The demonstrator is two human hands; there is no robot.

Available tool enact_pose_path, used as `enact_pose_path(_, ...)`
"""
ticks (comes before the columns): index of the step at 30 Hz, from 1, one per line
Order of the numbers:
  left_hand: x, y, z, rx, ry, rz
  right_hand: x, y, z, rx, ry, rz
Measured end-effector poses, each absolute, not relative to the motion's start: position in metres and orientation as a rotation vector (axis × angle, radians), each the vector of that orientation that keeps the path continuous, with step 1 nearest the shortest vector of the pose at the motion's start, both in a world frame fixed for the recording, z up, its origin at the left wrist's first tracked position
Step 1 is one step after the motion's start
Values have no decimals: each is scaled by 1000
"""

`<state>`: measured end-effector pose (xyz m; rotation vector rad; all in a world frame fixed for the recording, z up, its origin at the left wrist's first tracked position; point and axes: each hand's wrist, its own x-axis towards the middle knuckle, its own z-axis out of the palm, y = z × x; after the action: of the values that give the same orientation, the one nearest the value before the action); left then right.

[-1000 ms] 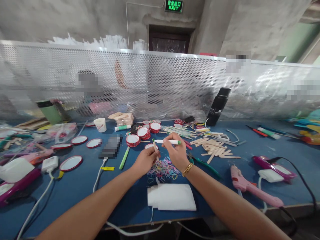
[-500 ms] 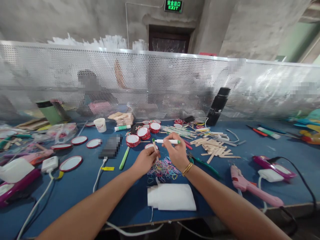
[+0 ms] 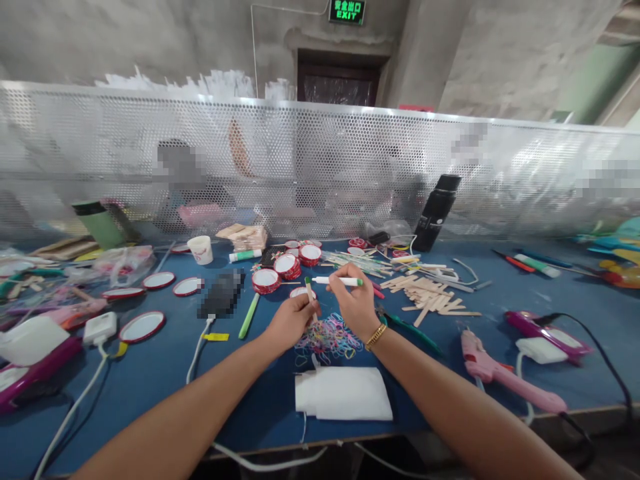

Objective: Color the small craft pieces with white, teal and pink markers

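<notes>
My right hand [image 3: 354,303] is closed around a white marker with a green end [image 3: 336,281], held level above the blue table [image 3: 150,373]. My left hand [image 3: 293,319] pinches a thin stick with green and red marks [image 3: 309,291], upright, just left of the marker. Both hands hover over a heap of small coloured rubber bands [image 3: 327,339]. A folded white cloth [image 3: 343,394] lies in front of the heap, close to me.
Small red-rimmed drums [image 3: 287,265] and round red-rimmed mirrors [image 3: 143,326] lie left and behind. Loose wooden sticks [image 3: 430,298], green-handled pliers [image 3: 407,327] and a pink glue gun [image 3: 500,373] are on the right. A black bottle [image 3: 436,212] stands by the perforated screen [image 3: 300,160].
My right hand and the marker have lifted very slightly. Nothing else has moved.
</notes>
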<state>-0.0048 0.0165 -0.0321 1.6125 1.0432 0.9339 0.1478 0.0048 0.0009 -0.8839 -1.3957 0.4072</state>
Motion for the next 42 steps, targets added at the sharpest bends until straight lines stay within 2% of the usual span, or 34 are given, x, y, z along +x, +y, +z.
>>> enact_pose_path(42, -5, 16, -32, 1624, 1011, 925, 147, 5, 0, -883, -1406, 437)
